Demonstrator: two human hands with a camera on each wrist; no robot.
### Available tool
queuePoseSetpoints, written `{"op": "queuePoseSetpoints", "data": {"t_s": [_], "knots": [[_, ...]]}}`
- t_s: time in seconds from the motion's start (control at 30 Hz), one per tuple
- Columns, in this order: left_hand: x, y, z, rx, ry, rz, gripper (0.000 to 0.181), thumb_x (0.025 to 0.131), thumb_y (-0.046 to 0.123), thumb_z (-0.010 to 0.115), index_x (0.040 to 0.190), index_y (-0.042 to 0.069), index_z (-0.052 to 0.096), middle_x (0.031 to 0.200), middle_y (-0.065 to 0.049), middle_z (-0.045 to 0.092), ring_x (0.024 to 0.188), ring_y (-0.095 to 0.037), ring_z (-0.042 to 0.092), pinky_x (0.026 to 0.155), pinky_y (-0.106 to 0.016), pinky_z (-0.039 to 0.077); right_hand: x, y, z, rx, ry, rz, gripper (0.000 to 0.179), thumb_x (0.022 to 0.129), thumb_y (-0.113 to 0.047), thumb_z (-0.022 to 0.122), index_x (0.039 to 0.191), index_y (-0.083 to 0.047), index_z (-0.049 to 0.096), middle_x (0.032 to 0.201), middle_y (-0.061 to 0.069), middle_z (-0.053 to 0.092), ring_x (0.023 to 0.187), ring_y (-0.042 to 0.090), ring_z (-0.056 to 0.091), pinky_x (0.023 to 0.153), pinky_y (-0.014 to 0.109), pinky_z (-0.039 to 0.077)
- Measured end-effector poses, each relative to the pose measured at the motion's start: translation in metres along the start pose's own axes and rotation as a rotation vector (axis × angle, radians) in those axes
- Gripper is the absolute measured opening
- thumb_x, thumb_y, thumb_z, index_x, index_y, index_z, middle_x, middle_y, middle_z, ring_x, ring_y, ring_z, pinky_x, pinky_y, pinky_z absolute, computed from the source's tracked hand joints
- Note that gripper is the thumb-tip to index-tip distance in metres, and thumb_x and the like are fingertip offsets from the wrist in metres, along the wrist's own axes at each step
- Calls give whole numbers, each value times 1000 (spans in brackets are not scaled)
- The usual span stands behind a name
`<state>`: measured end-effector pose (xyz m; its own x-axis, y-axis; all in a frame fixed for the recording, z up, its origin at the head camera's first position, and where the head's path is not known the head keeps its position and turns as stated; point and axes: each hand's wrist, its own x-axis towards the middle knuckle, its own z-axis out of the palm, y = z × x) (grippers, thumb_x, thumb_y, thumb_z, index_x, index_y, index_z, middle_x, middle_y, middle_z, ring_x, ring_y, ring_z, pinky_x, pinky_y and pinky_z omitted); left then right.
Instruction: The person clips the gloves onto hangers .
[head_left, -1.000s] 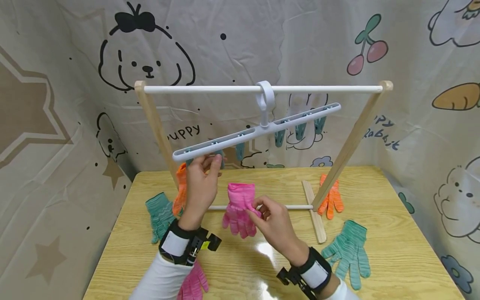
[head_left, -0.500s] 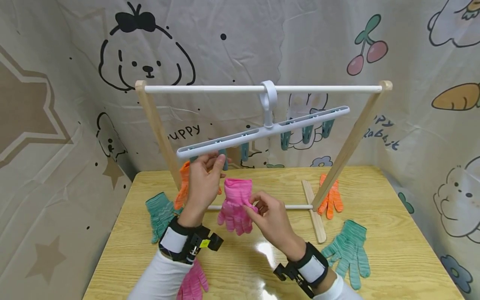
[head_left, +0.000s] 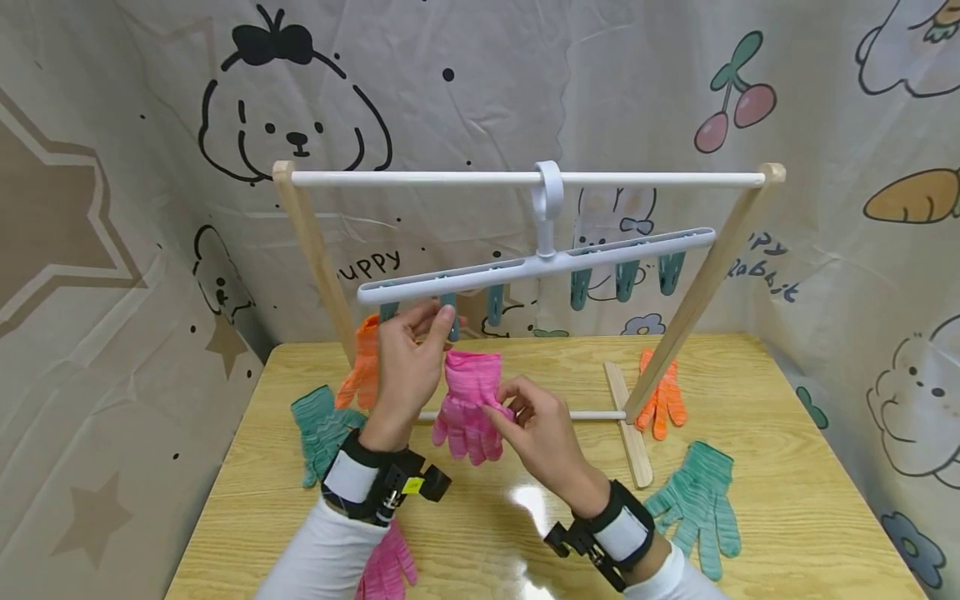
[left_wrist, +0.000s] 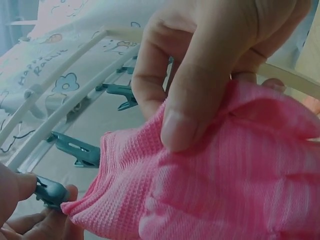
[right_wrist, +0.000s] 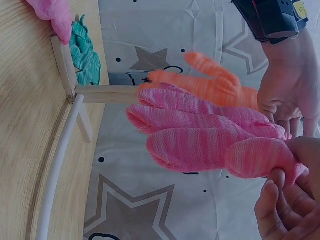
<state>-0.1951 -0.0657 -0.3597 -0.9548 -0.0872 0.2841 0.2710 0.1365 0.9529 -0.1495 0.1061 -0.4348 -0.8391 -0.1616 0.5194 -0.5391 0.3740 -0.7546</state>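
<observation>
My left hand (head_left: 408,358) is up at the left part of a white clip hanger (head_left: 536,267), pinching a blue-green clip (left_wrist: 50,192). My right hand (head_left: 543,429) pinches a pink knitted glove (head_left: 468,408) by its side, fingers of the glove drooping downward. In the left wrist view one corner of the glove's cuff (left_wrist: 112,185) lies right at the pinched clip. Beneath the hanger's left end hangs an orange glove (head_left: 363,367), partly hidden behind my left hand.
The hanger hooks over the white bar (head_left: 420,178) of a wooden stand (head_left: 678,308). Further clips (head_left: 625,282) dangle on its right half. On the table (head_left: 780,500) lie green gloves (head_left: 701,500), another orange glove (head_left: 663,396) and a pink glove (head_left: 386,567) beside my left sleeve.
The hanger has shifted right along the bar and turned to look more level. My right hand has raised the pink glove slightly and to the left, closer to my left hand.
</observation>
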Motion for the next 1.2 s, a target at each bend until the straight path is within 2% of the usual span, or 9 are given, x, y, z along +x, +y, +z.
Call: {"op": "queuePoseSetpoints", "data": {"t_s": [0.1,0.17,0.33,0.4,0.6,0.7,0.87,1.07,1.2], "knots": [[1,-2,1,-20,3,5,27,102,15,61,119,-5,68,102,-27,75,85,-3,70,74,-20,55,0,-1,0,-1,-1,3,12,87,-4,78,90,-6,66,77,6,67,60,0,50,51,20,47],[1,-3,1,-29,4,9,27,101,15,62,118,-5,67,102,-26,75,84,-3,70,74,-21,56,0,-1,-1,0,-1,2,13,87,-3,78,90,-6,66,77,6,67,60,0,50,50,20,47],[3,-4,2,-25,-12,39,30,102,16,61,126,-1,65,105,-25,74,97,-27,72,75,-26,58,0,0,-1,1,-3,-3,12,87,-3,77,90,-6,66,77,6,67,59,-1,49,50,20,46],[3,-3,2,-19,-23,44,32,103,17,59,130,1,63,106,-25,74,99,-31,71,74,-25,58,0,0,-1,1,-4,-2,12,88,-3,77,90,-6,66,76,6,67,59,-1,49,49,20,46],[5,-2,4,-18,-41,38,32,106,18,53,132,0,61,103,-26,72,89,-11,68,75,-21,56,1,1,-1,-9,-2,0,12,87,-4,77,90,-7,66,76,6,67,59,0,50,50,20,47],[6,-1,4,-12,-50,48,31,106,16,52,129,-1,63,104,-25,72,84,-6,65,76,-20,55,2,0,-1,-9,-1,-1,12,87,-4,77,90,-7,66,78,6,68,60,1,52,52,21,49],[7,1,4,-26,-38,43,28,105,13,54,123,-3,68,109,-24,74,83,-9,63,76,-19,54,3,-1,-1,-3,-2,0,12,87,-5,78,91,-6,66,80,6,69,62,2,54,55,21,51],[8,1,3,-104,-31,26,27,104,11,55,124,-2,69,112,-26,72,110,-26,67,88,-21,52,6,-2,-1,2,1,21,12,88,-5,77,92,-5,66,81,7,69,63,2,54,56,21,52],[6,3,3,-119,-29,11,27,104,12,55,125,1,69,112,-23,73,107,-18,67,90,-21,52,7,-3,-2,17,3,25,11,88,-5,77,91,-5,66,81,7,69,62,2,53,56,21,52]]}}
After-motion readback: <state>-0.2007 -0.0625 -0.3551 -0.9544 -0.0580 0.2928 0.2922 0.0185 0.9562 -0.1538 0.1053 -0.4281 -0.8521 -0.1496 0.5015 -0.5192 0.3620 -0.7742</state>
